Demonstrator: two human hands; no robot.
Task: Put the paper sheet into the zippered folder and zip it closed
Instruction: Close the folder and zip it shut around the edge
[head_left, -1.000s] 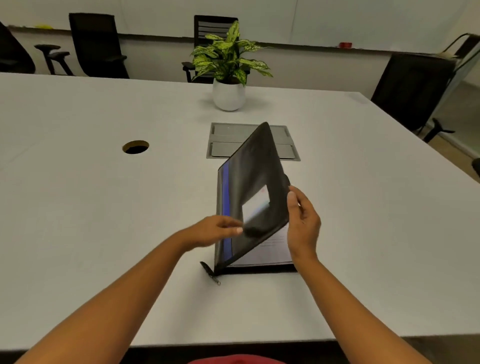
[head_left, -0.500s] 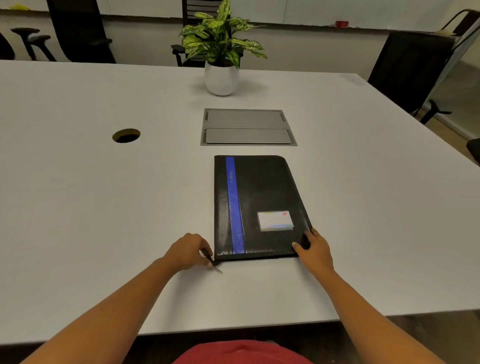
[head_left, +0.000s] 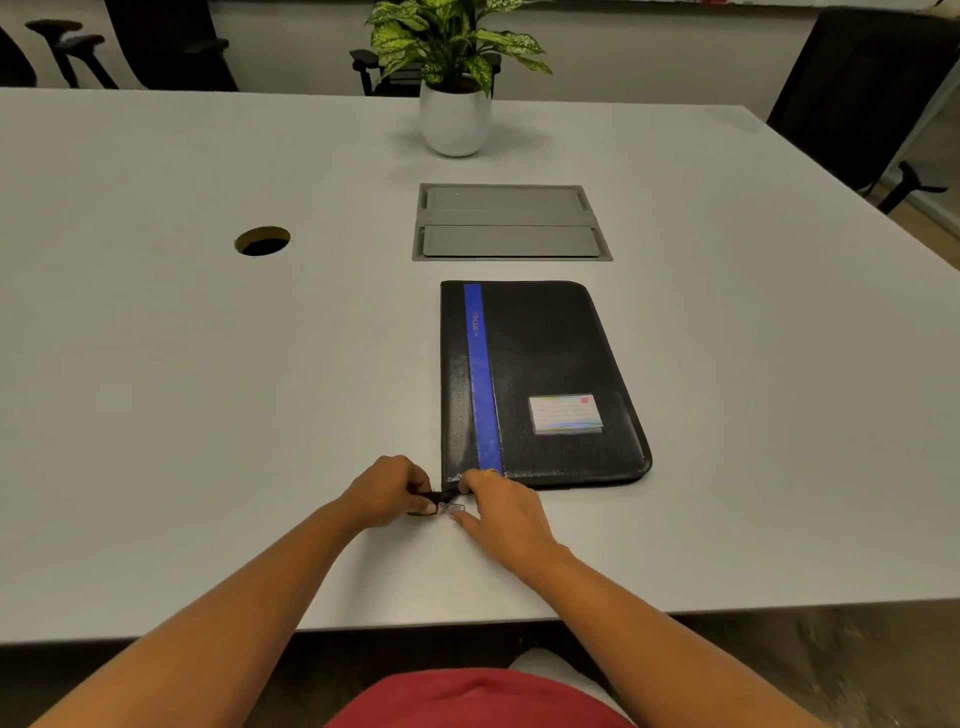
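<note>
The folder (head_left: 540, 379) lay flat and shut on the table (head_left: 208, 389), just in front of the person, its long axis running away from them toward the panel (head_left: 511, 222) and the plant (head_left: 456, 78). The spine with the blue stripe was on the left; the label sat near the right front corner. No sheet showed (presumably inside).

Both hands met at the near left corner. The left hand (head_left: 387, 491) pinched the dark tail of the zip, fingers pressed together on it. The right hand (head_left: 501, 506) touched the folder's front edge, its fingertips at the small metal pull (head_left: 451, 507); whether they actually gripped it, I could not tell.

The cover looked stiff and leathery, light, and likely to slide on the smooth top, so bracing the corner while drawing the pull along the front edge seemed sensible.
</note>
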